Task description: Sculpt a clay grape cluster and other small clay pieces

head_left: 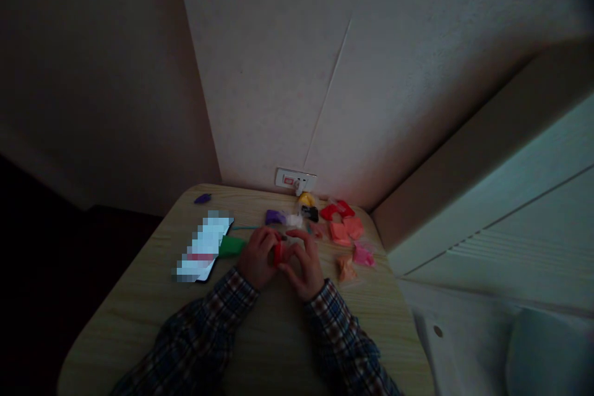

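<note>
A small red piece [278,253] is held near the lower centre of the frame, above the pale wooden counter [134,315]. It is gripped by the left hand [257,258], whose fingers are curled closely around its left side. By the right hand [302,265] the piece is met from the other side, with thumb and forefinger bent and parted in a loose arch; whether it is pinched there cannot be told in the dim light. Both wrists are covered by plaid sleeves [237,292].

Left of the hands, a lit phone [204,255] is seen lying aslant, its screen blurred into blocks, with a green piece [231,246] just beside its right edge. Right of centre, a peach packet [346,268], a pink packet [364,254] and coral packets [340,233] are scattered. Above them, a red packet [338,209] is placed near the wall [260,105].
</note>
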Tool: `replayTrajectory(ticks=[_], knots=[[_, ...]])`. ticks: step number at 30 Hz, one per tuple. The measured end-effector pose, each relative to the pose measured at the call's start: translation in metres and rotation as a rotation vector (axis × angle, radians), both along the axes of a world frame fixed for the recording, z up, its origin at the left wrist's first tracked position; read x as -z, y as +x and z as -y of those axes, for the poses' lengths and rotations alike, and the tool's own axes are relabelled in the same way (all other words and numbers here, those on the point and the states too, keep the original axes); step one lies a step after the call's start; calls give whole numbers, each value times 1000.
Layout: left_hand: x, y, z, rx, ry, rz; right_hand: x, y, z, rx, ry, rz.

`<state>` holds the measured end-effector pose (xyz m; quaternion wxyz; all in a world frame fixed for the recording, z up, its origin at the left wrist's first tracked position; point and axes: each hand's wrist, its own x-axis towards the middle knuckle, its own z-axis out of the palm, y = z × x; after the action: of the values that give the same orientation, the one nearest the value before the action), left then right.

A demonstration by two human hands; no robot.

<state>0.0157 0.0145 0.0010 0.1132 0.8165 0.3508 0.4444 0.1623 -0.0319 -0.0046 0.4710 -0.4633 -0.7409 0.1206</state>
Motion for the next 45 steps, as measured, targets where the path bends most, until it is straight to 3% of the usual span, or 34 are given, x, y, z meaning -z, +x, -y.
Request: replayTrajectory(ticks=[4,9,16,24,33,45], knots=[[5,1,-1,-51,77,-90,3,-1,-3,23,-31,26],[8,2,-2,-5,117,-83,0,4,-6,-20,-51,-31],[8,-4,-3,91,148,-132,-9,16,-6,97,-8,-85],[13,-7,-5,97,121,-127,0,21,-10,165,2,-13],[6,-9,-5,89,90,-73,4,22,-14,41,-197,-275],[15,-7,-4,130,-16,-39,6,27,-18,-117,-405,-581]])
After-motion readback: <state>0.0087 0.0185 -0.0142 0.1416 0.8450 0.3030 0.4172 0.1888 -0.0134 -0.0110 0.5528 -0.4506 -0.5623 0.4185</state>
